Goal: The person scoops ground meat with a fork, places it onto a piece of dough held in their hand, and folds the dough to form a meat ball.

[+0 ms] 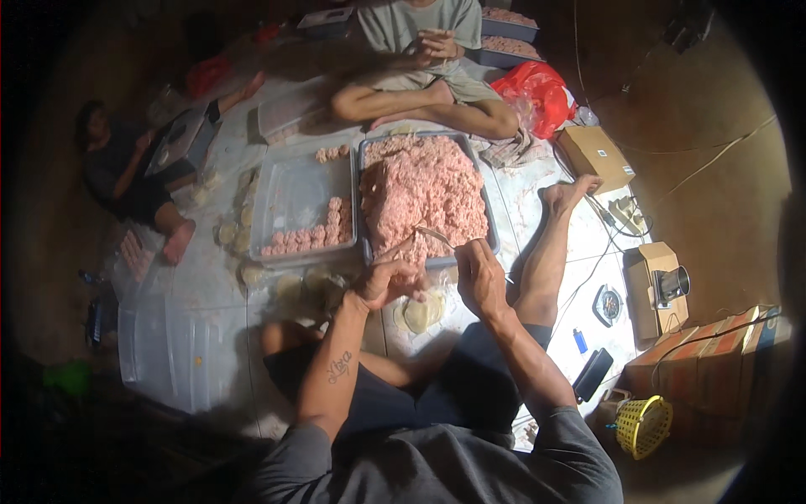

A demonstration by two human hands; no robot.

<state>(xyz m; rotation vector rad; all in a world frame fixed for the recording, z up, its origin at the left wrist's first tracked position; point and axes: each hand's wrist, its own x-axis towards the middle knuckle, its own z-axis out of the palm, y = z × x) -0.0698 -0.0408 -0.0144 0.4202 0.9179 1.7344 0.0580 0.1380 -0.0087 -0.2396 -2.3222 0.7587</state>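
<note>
In front of me a grey tray (493, 220) holds a large heap of pink minced meat (424, 189). My right hand (480, 281) is closed round the handle of a thin metal utensil (437, 236), a spoon or spreader. Its far end lies over the near edge of the meat. My left hand (388, 284) is cupped beside it at the tray's near edge, fingers curled; some pinkish stuff shows at the fingertips, but what the palm holds is hidden. Just below the hands sits a stack of pale round wrappers (422, 312) on clear plastic.
Left of the meat, a clear tub (262, 202) holds rows of filled pieces (312, 238). Empty clear boxes (168, 353) stand lower left. Two other people sit opposite and at the left. An ashtray (608, 304), lighter (580, 340), cartons (594, 160) and yellow basket (643, 427) lie right.
</note>
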